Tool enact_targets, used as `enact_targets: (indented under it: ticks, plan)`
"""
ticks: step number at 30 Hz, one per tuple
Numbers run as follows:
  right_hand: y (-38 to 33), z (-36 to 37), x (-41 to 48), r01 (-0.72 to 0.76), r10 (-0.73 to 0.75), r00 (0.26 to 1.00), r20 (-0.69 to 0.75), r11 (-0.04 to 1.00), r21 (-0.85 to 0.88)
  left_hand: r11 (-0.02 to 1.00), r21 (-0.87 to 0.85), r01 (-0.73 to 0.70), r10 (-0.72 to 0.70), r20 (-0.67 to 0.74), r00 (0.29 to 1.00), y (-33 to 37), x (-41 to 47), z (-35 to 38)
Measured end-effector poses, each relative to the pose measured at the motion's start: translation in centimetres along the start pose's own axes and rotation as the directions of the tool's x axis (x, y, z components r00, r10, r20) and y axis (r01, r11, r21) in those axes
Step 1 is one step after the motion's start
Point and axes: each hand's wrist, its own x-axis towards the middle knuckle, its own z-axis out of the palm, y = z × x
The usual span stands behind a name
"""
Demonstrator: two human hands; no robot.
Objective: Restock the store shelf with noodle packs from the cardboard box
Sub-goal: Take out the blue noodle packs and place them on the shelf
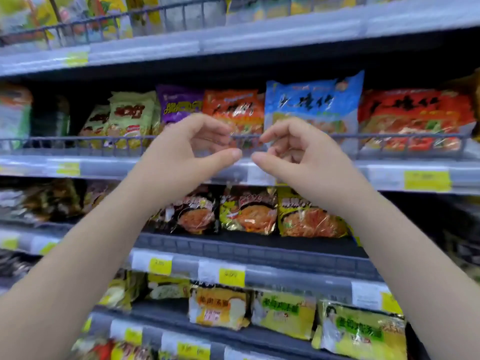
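Both my hands are raised in front of the second shelf (pixel 389 175). My left hand (pixel 189 149) and my right hand (pixel 293 152) are curled, fingers apart, thumbs nearly touching, and neither holds anything. Just behind them, behind the wire rail (pixel 78 141), stands an orange noodle pack (pixel 233 110). A blue noodle pack (pixel 314 107) stands to its right, then a red noodle pack (pixel 415 118). A purple pack (pixel 179 102) and green packs (pixel 130 115) stand to the left. The cardboard box is out of view.
The shelf below holds black and gold noodle packs (pixel 246 211) with bare shelf in front. Yellow packs (pixel 283 315) lie on a lower shelf. The top shelf (pixel 259 35) has a wire rail and more packs. Yellow price tags (pixel 426 180) line the shelf edges.
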Motion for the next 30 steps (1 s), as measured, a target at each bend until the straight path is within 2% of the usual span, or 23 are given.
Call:
enact_targets:
  ticks: [7,13,21,30]
  plan:
    - [1.4,6.6,-3.3,-0.074,0.03,0.981,0.189,0.97,0.231,0.971,0.038,0.234,-0.233,-0.038,0.972,-3.5,-7.9,-2.1]
    - [-0.7,13.5,-6.0,-0.134,0.027,0.944,0.329,0.942,0.308,0.929,0.023,0.37,-0.365,-0.106,0.925,-5.4,-14.7,-6.8]
    - [-10.0,23.1,-9.8,-0.161,0.008,0.892,0.452,0.94,0.301,0.897,-0.025,0.441,-0.44,-0.139,0.887,-6.4,-23.9,-17.6]
    - [-22.1,38.0,-16.6,-0.238,0.029,0.841,0.54,0.916,0.322,0.847,-0.051,0.53,-0.529,-0.18,0.829,-9.2,-37.7,-32.1]
